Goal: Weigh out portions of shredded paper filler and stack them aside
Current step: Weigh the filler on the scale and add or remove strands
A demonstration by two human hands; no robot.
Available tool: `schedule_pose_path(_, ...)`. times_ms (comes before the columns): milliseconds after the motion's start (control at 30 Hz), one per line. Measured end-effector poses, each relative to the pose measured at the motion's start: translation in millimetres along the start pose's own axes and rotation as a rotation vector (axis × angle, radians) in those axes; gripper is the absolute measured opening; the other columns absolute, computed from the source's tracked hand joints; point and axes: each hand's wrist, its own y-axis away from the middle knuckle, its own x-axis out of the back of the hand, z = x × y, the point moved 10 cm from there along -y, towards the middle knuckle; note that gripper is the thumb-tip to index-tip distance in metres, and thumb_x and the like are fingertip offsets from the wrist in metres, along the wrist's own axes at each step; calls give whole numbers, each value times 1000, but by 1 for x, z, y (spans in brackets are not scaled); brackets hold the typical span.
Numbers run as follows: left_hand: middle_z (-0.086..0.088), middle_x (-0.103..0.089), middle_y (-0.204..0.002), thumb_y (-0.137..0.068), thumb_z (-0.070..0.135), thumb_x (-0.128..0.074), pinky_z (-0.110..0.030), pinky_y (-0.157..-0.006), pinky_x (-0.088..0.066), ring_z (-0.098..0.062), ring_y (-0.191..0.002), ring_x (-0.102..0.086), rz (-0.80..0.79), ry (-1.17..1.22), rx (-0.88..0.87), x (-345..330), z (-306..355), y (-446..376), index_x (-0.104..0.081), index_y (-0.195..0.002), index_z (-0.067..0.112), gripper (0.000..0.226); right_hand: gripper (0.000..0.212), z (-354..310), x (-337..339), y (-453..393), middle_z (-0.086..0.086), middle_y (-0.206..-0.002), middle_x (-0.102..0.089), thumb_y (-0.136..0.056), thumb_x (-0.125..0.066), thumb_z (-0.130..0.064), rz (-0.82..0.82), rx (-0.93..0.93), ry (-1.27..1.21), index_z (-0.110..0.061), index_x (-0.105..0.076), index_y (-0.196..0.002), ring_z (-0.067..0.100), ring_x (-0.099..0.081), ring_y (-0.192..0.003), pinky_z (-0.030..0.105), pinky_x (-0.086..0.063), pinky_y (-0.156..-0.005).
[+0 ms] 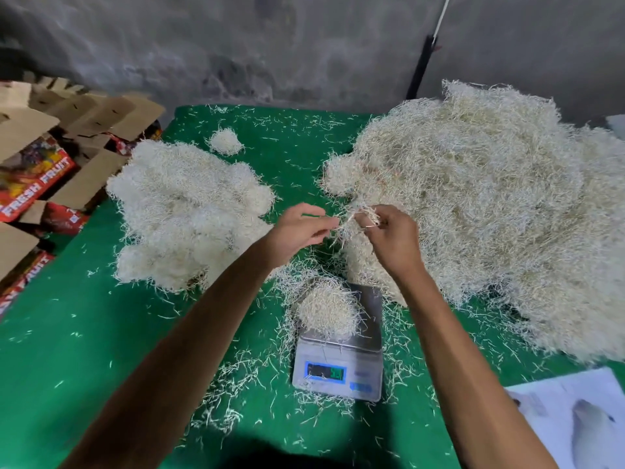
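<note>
Both my hands meet above the green table (84, 350), pinching one small tuft of shredded paper (353, 220) between them — my left hand (297, 231) holds its left end with thumb and curled fingers, my right hand (394, 238) grips the other. Below them a small portion (326, 309) sits on the scale (338, 363), its lit display too blurred to read. The big loose heap (490, 204) lies right of the scale; the weighed portions (189, 211) are bunched left — beside folded fruit cartons (33, 170).

The scale (338, 363) display digits blur; the big paper heap (490, 204) at three o'clock runs off the right edge.
</note>
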Motion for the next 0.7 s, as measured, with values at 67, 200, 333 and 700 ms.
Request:
schedule_pose_path(67,-6,-72,-117,-85,33,-80,-32,-99,-55,-13,-104,-72,37,-28,2,11,-23,5,-64,-121,15,44,34,16,-6,13,-3,-77,-58,-95,-72,-41,-42,-146,-158,-7,-71,-96,13,-48,-67,47,-55,-80)
schedule_pose_path(200,-1,-72,-116,-99,30,-63,-34,-102,-52,-14,-108,-69,124,15,55,25,-74,18,-66,-115,20,19,45,32,-32,52,-13,-112,-67,-91,-76,-39,-187,-279,-259,-14,-67,-127,9,-61,-107,47,-47,-111)
schedule_pose_path(333,-7,-67,-122,-103,26,-58,-41,-104,-51,-22,-116,-64,191,4,176,31,-117,35,-61,-128,6,32,40,71,-61,96,8,-109,-67,-101,-65,-31,-529,-368,79,-12,-56,-136,20,-65,-90,36,-56,-83)
schedule_pose_path(700,-5,-71,-115,-101,16,-58,-36,-94,-56,-20,-109,-68,326,156,62,51,-124,45,-68,-110,15,13,46,112,-19,121,1,-136,-55,-96,-64,-1,-462,-513,113,-42,-56,-116,17,-65,-95,31,-53,-70)
